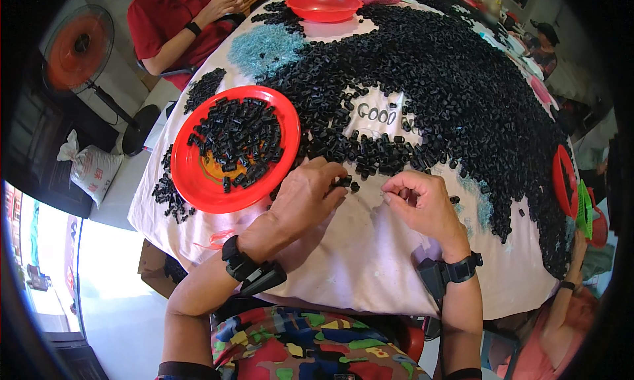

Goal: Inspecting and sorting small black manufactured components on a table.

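Observation:
My left hand (305, 194) is closed by the near edge of a large heap of small black plastic parts (449, 76). Between its thumb and fingers sits a short black cylindrical part (343, 180), and another lies close by the fingertips. To the right, my right hand (422, 200) is pinched, thumb against forefinger; whatever lies between the tips is too small to make out. Left of my left hand stands a red round plate (188, 182) heaped with black parts in its middle.
Light-blue small pieces (264, 48) form a pile at the far left of the cloth-covered table (370, 268). A red bowl (323, 5) and a pink basket stand at the back. A person in red (158, 23) sits at the left; others sit right. A fan (78, 48) stands left.

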Demonstrator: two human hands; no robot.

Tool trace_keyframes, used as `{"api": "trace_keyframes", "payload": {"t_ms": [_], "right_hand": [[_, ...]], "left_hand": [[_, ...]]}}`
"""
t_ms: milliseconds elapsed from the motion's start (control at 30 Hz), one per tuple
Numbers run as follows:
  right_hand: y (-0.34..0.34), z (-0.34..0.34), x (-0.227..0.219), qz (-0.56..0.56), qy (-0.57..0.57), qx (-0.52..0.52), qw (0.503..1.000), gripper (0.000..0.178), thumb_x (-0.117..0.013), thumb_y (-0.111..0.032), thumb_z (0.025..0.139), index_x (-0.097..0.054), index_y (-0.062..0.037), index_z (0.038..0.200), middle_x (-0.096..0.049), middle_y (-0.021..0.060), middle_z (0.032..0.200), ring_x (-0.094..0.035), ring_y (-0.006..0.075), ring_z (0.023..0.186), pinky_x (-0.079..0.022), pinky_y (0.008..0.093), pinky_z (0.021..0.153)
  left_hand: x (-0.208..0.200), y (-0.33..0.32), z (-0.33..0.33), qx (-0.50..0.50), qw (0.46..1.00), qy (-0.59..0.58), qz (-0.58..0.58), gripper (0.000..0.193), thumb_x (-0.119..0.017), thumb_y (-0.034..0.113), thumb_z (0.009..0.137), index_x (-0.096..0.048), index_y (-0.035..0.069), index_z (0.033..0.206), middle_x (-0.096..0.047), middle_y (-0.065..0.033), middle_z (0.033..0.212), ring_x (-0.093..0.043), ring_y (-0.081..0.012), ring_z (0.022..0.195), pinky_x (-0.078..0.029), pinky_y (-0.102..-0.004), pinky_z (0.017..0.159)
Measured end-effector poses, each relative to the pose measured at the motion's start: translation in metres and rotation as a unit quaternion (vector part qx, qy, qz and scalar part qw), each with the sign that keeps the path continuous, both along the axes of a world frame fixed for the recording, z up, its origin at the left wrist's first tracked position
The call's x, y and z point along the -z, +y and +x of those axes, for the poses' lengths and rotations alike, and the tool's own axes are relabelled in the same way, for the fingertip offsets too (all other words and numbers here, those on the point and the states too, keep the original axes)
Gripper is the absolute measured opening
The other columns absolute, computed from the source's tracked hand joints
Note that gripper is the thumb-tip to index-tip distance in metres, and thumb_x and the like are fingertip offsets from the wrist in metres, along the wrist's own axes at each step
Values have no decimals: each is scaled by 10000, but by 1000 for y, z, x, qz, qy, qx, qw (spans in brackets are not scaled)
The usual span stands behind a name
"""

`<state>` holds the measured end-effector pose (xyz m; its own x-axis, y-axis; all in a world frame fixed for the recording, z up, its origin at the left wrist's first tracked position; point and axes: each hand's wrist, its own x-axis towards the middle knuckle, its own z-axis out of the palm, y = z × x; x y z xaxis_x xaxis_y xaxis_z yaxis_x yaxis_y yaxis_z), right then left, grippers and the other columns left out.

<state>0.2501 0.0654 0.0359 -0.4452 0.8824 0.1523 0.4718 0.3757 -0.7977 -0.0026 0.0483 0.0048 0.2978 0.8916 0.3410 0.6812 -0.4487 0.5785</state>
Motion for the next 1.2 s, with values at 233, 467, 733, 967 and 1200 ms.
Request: {"api": "trace_keyframes", "payload": {"t_ms": [233,467,733,967,1200], "right_hand": [[-5,-8,1,22,58,-2,998,101,-742,-45,876,-748,-20,973,-675,29,799,-578,80,657,-454,231,587],[-11,-28,19,-52,153,-16,987,109,-699,-34,931,-747,-13,1026,-691,-1,852,-590,40,732,-452,202,622],[-6,-19,14,-35,144,53,988,91,-696,-34,931,-747,-21,1005,-672,-35,810,-566,18,725,-441,197,633],[-10,-18,12,-7,168,-10,986,106,-697,-18,896,-746,-7,989,-662,1,840,-546,39,688,-439,202,632],[-21,-31,9,-30,202,-18,979,96,-712,-19,887,-726,13,977,-667,15,850,-568,44,691,-466,217,630]], "left_hand": [[-19,-11,2,41,886,-333,-321,206,-649,202,1030,-711,11,1076,-619,18,863,-602,-62,735,-485,-244,632],[-11,-17,21,12,861,-397,-316,220,-617,196,1045,-665,14,1161,-639,17,845,-574,-33,703,-473,-225,599],[0,-37,34,79,995,-2,-67,346,-747,148,869,-671,15,1179,-639,-174,935,-694,-330,814,-550,-414,704],[-15,-33,13,74,864,-344,-359,310,-730,172,954,-643,17,1208,-681,-55,886,-647,-126,739,-522,-289,661],[-9,-27,14,78,692,-553,-457,340,-635,172,1036,-609,13,1335,-694,-20,949,-638,-73,813,-532,-227,753]]}}
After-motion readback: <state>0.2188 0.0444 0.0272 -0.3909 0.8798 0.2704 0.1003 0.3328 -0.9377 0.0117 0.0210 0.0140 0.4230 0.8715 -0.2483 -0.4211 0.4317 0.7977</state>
